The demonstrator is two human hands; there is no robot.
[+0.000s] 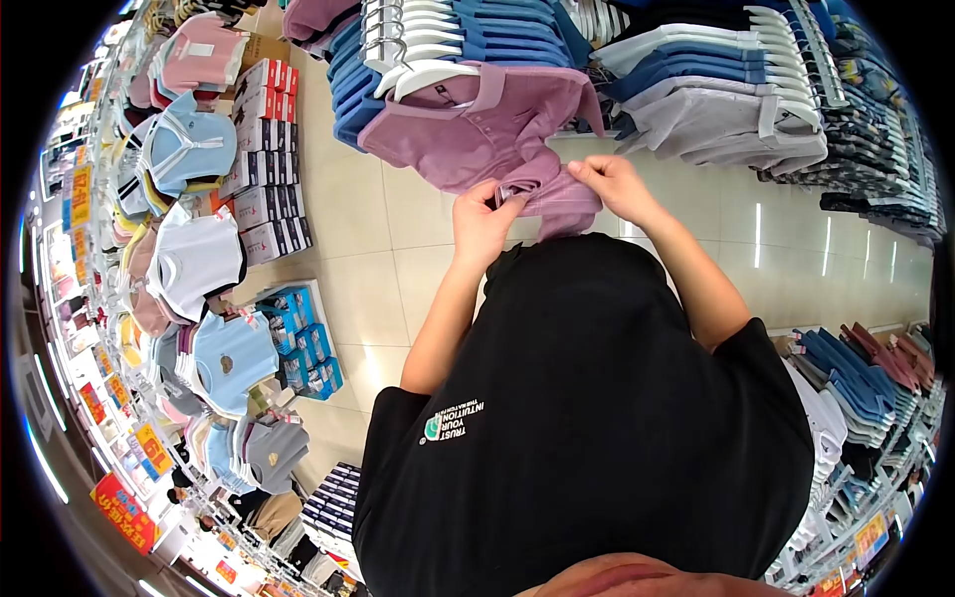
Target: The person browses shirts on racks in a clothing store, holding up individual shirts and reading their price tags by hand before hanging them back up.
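Note:
A mauve polo shirt [458,134] hangs on a white hanger [428,78] at the front of a rack. Its lower part is gathered and pulled towards me. My left hand [482,224] is closed on a folded edge of this shirt, with a small pale patch showing by the thumb. On the other side, my right hand [609,187] pinches the same gathered fabric between thumb and fingers. A loose end of the cloth hangs between the hands, just beyond my black T-shirt [597,398].
Blue shirts [517,35] hang behind the mauve one. To the right is a rack with grey shirts [721,129]. Along the left stand stacked boxes [269,189], blue packs [303,343] and displayed T-shirts [199,264]. Tiled floor [348,239] lies between the racks.

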